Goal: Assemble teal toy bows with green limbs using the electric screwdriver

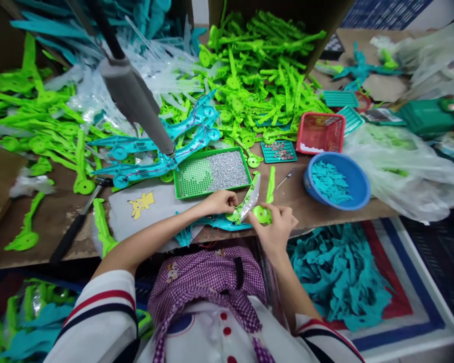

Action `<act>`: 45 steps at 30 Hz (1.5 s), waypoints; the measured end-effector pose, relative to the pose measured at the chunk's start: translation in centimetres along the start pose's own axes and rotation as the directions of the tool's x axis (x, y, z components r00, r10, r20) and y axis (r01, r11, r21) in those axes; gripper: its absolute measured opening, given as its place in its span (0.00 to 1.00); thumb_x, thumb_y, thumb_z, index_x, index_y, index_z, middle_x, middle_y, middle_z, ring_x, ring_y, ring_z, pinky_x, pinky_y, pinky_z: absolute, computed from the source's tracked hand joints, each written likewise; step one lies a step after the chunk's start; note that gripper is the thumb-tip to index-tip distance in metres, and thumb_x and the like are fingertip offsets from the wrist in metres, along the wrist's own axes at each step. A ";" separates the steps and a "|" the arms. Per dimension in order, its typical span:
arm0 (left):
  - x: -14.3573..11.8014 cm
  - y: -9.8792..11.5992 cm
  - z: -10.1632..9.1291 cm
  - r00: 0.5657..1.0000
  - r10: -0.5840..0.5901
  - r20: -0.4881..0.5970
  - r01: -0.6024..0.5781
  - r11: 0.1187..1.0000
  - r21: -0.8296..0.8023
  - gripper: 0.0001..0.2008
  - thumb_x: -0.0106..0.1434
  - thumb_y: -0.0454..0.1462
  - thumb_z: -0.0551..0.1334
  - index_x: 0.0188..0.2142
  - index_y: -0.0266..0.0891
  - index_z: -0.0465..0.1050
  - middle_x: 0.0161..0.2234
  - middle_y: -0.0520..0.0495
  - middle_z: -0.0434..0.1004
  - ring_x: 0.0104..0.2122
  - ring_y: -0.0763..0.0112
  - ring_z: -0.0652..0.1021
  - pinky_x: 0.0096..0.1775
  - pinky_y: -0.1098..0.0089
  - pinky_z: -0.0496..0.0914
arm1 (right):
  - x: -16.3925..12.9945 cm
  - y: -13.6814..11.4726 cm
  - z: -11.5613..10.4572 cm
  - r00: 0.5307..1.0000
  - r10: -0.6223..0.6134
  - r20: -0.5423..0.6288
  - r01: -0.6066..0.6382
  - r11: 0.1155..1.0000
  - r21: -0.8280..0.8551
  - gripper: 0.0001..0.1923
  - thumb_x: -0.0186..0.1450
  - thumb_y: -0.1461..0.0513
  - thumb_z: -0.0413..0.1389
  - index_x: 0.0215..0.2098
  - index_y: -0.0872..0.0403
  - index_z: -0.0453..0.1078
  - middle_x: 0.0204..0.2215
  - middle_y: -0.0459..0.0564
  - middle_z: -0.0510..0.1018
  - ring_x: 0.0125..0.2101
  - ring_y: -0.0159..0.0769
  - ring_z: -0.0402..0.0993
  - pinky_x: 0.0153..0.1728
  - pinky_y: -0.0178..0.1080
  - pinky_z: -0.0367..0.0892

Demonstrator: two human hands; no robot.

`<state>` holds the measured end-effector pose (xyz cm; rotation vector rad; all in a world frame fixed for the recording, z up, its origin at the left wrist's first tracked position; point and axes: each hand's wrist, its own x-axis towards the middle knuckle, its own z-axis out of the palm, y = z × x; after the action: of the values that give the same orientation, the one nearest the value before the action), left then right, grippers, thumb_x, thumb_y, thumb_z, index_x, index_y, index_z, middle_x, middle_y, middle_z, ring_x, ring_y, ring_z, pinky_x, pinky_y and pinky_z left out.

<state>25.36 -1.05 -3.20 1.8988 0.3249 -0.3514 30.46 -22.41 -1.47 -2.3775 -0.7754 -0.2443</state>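
Observation:
Just in front of my body, my right hand (274, 227) grips a bright green plastic part (262, 215) between thumb and fingers. A curved, clear shiny piece (251, 200) stands along the green part, close to the right thumb. My left hand (224, 202) is closed in a pinch at the left side of these pieces; what its fingertips hold is too small to make out. Beneath both hands lies a long teal plastic part (229, 223). Close behind is a green tray (176, 184) with many small silvery pieces in its right half.
Green parts (249, 91) are heaped at the back, beside clear strips. A powered screwdriver (136, 101) hangs over teal parts at left. A hammer (75, 227) lies at front left. Right of my hands are a screwdriver (285, 178), a blue bowl (363, 189) and a red bin (321, 132).

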 end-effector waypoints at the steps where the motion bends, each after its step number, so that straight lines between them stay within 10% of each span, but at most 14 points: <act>1: 0.0 0.0 0.0 1.000 0.002 0.001 -0.002 1.000 0.003 0.11 0.50 0.29 0.64 0.35 0.36 0.74 0.27 0.53 0.75 0.28 0.74 0.73 0.32 0.73 0.64 | 0.0 -0.6 0.6 1.000 -0.016 0.027 0.017 0.999 -0.028 0.17 0.63 0.47 0.59 0.43 0.47 0.76 0.37 0.53 0.72 0.42 0.50 0.71 0.46 0.54 0.58; 14: 0.1 -0.2 0.0 0.999 0.048 0.013 -0.048 0.999 0.007 0.09 0.52 0.29 0.63 0.35 0.36 0.75 0.27 0.53 0.75 0.27 0.75 0.72 0.31 0.74 0.65 | -0.5 -2.0 2.0 0.968 -0.061 0.242 0.063 0.998 -0.001 0.24 0.68 0.43 0.52 0.55 0.46 0.72 0.40 0.55 0.76 0.43 0.50 0.69 0.46 0.50 0.55; 20: 0.2 -0.4 0.2 0.998 0.056 -0.006 -0.056 0.998 0.025 0.10 0.52 0.28 0.63 0.35 0.35 0.76 0.29 0.50 0.78 0.29 0.73 0.74 0.33 0.73 0.65 | 8.7 3.3 3.2 0.999 -0.022 0.031 0.013 0.966 0.258 0.17 0.70 0.49 0.52 0.44 0.49 0.76 0.42 0.53 0.79 0.46 0.46 0.72 0.51 0.51 0.62; 25: -0.2 -0.2 0.1 0.998 0.056 -0.009 -0.056 0.998 -0.007 0.10 0.52 0.28 0.63 0.36 0.36 0.75 0.29 0.51 0.78 0.29 0.73 0.75 0.33 0.73 0.66 | 14.8 6.6 7.2 0.964 -0.146 0.220 0.052 0.922 0.384 0.19 0.63 0.49 0.60 0.46 0.51 0.78 0.48 0.55 0.81 0.51 0.46 0.75 0.56 0.53 0.64; 45: -0.4 -0.3 0.0 0.998 0.067 0.001 -0.067 0.998 0.016 0.07 0.58 0.31 0.63 0.38 0.35 0.76 0.31 0.48 0.79 0.30 0.73 0.75 0.33 0.73 0.66 | 12.7 7.7 8.5 0.980 -0.031 0.198 -0.062 0.893 0.445 0.18 0.65 0.49 0.59 0.43 0.52 0.79 0.43 0.54 0.84 0.45 0.44 0.78 0.53 0.52 0.66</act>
<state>24.85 -0.99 -3.35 1.9203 0.2579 -0.3107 45.12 -16.09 -7.63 -1.9803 -0.8042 0.1737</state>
